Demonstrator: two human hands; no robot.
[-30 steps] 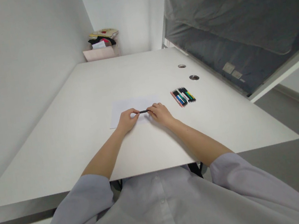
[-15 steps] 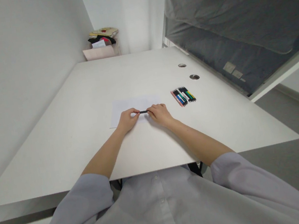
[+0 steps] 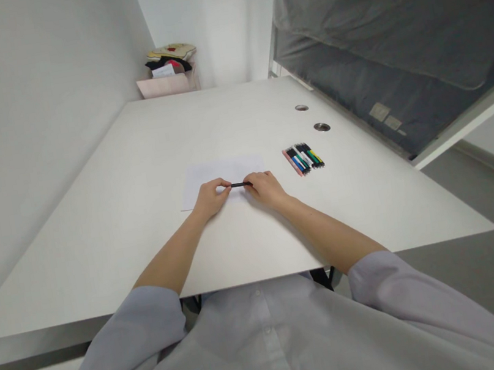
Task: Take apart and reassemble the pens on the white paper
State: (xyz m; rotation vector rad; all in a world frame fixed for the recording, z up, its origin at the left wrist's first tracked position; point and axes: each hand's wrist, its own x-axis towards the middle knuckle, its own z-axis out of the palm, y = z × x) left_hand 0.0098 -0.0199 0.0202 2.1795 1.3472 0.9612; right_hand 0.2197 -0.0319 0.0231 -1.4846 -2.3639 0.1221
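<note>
Between my two hands a slim black pen [image 3: 237, 184] lies level, above a white sheet of paper [image 3: 221, 169]. Its left end is pinched by the thumb and fingers of my left hand [image 3: 212, 199]. My right hand [image 3: 266, 187] has closed on the other end, and its fingers partly cover the pen there. Both hands rest low over the near edge of the paper. To the right of my right hand lies a row of several pens and markers [image 3: 303, 159], in pink, blue, black, white, green and yellow.
The white table [image 3: 142, 163] reaches toward a pink box [image 3: 162, 87] with cloth and other items at its far left. Two round metal-rimmed holes [image 3: 322, 127] are set near its right side. A dark grey cloth-covered panel [image 3: 378, 66] stands along the right, a wall along the left.
My hands have barely moved. Slightly more of the black pen shows between them as my right fingers shift a little to the right.
</note>
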